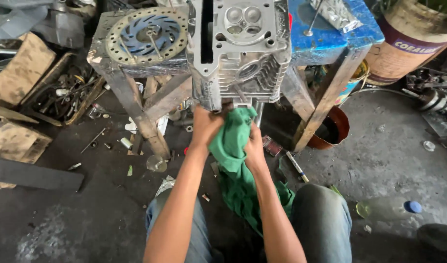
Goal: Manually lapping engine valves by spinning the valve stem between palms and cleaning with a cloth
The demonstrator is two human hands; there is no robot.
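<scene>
A silver engine cylinder head (pixel 243 48) stands on a worn wooden bench (pixel 136 97) in front of me. My left hand (pixel 206 125) grips the lower near edge of the cylinder head. My right hand (pixel 254 143) is closed on a green cloth (pixel 235 165) pressed up against the head's underside. The cloth hangs down between my knees to my lap. Fingertips of both hands are hidden by the cloth and the metal.
A perforated brake disc (pixel 146 35) lies on the bench's left side. A blue-painted stool (pixel 330 36) stands to the right with a rusty bowl (pixel 333 129) under it. Scrap wood and tools (pixel 63 92) pile at left. A plastic bottle (pixel 389 208) lies on the floor at right.
</scene>
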